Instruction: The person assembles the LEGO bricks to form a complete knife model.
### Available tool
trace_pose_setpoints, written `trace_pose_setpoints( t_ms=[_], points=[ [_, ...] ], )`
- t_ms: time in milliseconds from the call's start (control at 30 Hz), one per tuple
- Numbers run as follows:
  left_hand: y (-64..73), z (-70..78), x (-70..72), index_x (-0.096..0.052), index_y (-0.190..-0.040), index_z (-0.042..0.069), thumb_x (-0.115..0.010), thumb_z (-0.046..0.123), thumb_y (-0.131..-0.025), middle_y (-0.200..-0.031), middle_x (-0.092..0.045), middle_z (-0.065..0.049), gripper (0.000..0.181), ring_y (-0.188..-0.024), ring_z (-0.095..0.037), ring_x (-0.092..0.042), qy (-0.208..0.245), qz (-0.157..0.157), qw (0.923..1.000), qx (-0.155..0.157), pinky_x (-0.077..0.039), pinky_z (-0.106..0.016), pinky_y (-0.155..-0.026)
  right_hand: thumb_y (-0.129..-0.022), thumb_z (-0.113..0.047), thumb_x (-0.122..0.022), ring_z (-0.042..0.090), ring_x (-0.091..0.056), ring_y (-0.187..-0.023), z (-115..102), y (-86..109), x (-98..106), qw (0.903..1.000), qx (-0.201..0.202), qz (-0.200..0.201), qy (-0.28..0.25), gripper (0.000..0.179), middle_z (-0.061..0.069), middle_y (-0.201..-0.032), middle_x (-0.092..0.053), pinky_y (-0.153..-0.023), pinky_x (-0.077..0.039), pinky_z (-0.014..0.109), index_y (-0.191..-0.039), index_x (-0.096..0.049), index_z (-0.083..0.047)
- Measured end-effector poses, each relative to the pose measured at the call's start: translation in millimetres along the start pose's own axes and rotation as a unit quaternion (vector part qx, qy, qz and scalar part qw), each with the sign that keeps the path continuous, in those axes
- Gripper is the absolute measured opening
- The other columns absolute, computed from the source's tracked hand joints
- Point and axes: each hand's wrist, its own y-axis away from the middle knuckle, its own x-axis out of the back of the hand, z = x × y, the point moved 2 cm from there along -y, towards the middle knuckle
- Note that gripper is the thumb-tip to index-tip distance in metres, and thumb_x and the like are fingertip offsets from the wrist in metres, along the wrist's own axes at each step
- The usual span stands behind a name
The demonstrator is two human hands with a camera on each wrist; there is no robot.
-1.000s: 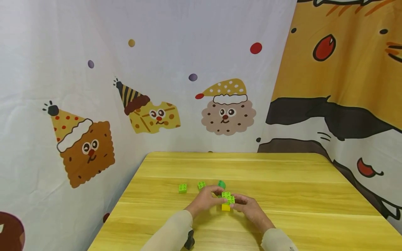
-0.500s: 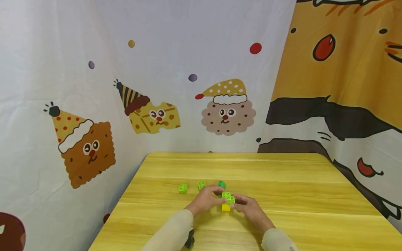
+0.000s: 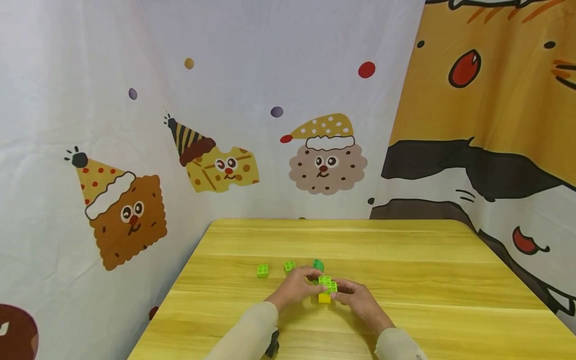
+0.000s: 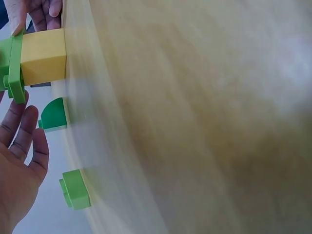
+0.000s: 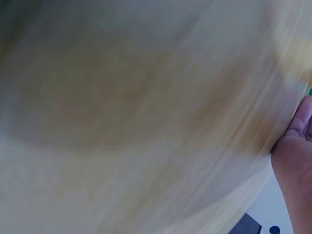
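Note:
In the middle of the table stands a small stack of toy building bricks: a yellow block (image 3: 324, 298) at the bottom and light-green bricks (image 3: 325, 283) above it. My left hand (image 3: 292, 289) holds the green part from the left, its thumb in front and fingers behind. From the right, my right hand (image 3: 360, 300) pinches the green part near its right end. In the left wrist view, the right thumb presses the edge of a flat green piece (image 4: 16, 68) against the yellow block. The right wrist view shows little of the stack.
Behind my left hand lie a dark-green rounded brick (image 3: 318, 264) and a light-green brick (image 3: 289, 265). Another light-green brick (image 3: 263, 271) sits farther left. The wooden table (image 3: 427, 270) meets a printed cloth (image 3: 252, 75) at its back edge.

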Motion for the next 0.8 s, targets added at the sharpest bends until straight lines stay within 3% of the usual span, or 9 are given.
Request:
trace_pose_setpoints(
  t_ms=[500,800],
  points=[
    [-1.0,-10.7,-4.6,-0.073,-0.105,0.027,-0.076,0.031,-0.089,-0.102,-0.064,0.015,0.017,-0.099,-0.01,-0.057,0.013,0.007,0.9995,-0.027,-0.048,-0.031,-0.086,-0.09,-0.032,-0.075,0.028,-0.059,-0.114,0.0,-0.8,0.0,1.0,-0.001,-0.002,0.008,0.054,0.012,-0.125,-0.064,-0.092,-0.049,0.047,-0.133,-0.061,-0.004],
    [-0.6,-8.8,-5.3,-0.073,-0.105,0.026,-0.076,0.031,-0.09,-0.103,-0.064,0.015,0.016,-0.099,-0.008,-0.057,0.008,0.008,0.9993,-0.036,-0.048,-0.038,-0.089,-0.089,-0.032,-0.075,0.029,-0.059,-0.114,0.5,-1.0,0.5,0.9999,-0.006,0.004,0.014,0.054,0.013,-0.125,-0.064,-0.092,-0.049,0.047,-0.133,-0.061,-0.004]
  ],
)
